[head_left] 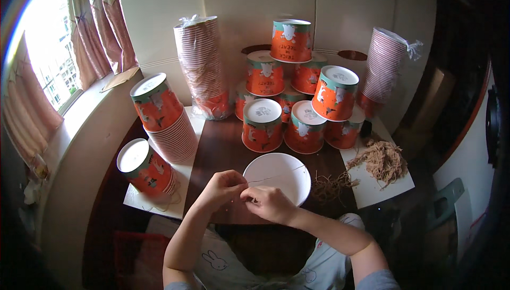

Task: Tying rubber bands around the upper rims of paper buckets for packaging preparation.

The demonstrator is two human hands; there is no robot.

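Note:
Both my hands meet at the near left side of a white paper bucket (284, 169), which has its open mouth toward me. My left hand (223, 188) is closed in a pinch on a thin brown string (261, 179). The string stretches across the bucket's mouth toward its far right rim. Close beside it, my right hand (270, 204) has its fingers curled together at the rim; the string's end between them is mostly hidden. Right of the bucket lies a small tangle of brown string (332, 186).
Upside-down orange and green paper buckets (263, 130) stand piled behind. Nested stacks rise at left (172, 133), with plastic-wrapped stacks at back left (199, 61) and back right (383, 64). A larger heap of string (383, 162) lies on the white board at right. A red crate (141, 258) sits below left.

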